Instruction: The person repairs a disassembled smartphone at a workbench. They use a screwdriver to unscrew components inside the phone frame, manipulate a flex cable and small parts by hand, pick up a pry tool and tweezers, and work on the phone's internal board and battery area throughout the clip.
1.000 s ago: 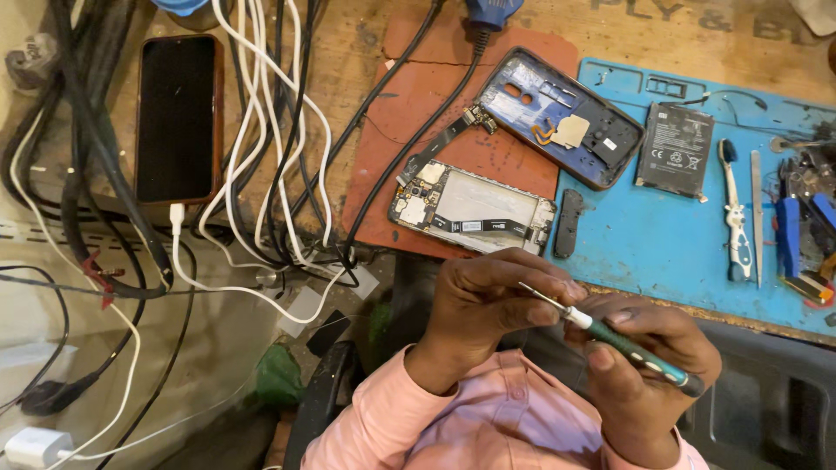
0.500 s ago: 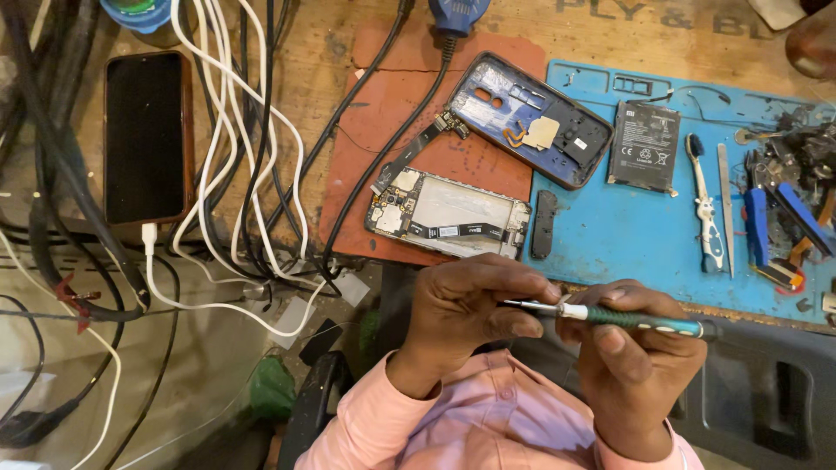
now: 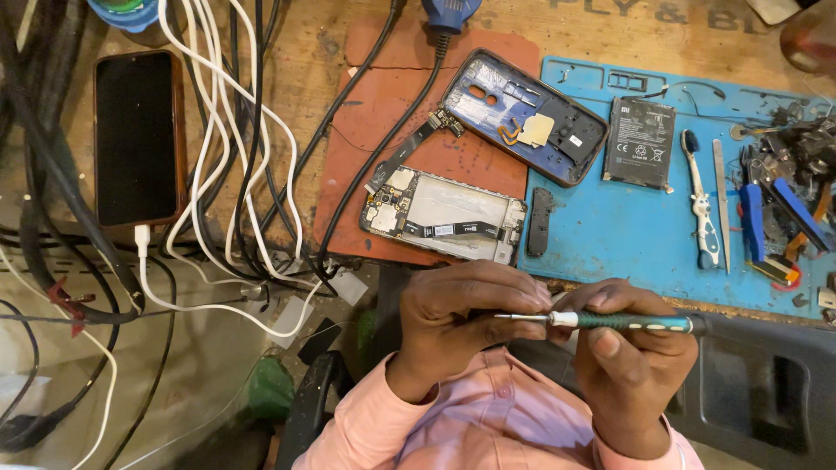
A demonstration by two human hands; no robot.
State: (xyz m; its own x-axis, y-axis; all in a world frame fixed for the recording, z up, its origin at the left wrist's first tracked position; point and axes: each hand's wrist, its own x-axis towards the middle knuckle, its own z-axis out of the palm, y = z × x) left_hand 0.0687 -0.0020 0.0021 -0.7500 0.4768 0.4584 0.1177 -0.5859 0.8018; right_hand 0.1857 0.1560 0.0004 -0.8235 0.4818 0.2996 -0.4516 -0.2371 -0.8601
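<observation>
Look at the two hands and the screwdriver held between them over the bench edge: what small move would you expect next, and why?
Probably the left hand lets go of the bit. The right hand holds the green screwdriver level by its handle while the left fingers pinch its metal tip, as if seating or checking it. The opened phone lies just above on the red mat, untouched.

A worn wooden workbench (image 3: 305,70) carries a red mat (image 3: 374,113), a blue mat (image 3: 627,235), tangled cables (image 3: 218,130) and a dark phone (image 3: 138,137).

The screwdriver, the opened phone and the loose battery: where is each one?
screwdriver (image 3: 627,322), head view, on its green handle.
opened phone (image 3: 444,216), head view, on its bare middle frame.
battery (image 3: 641,142), head view, on its dark face.
</observation>
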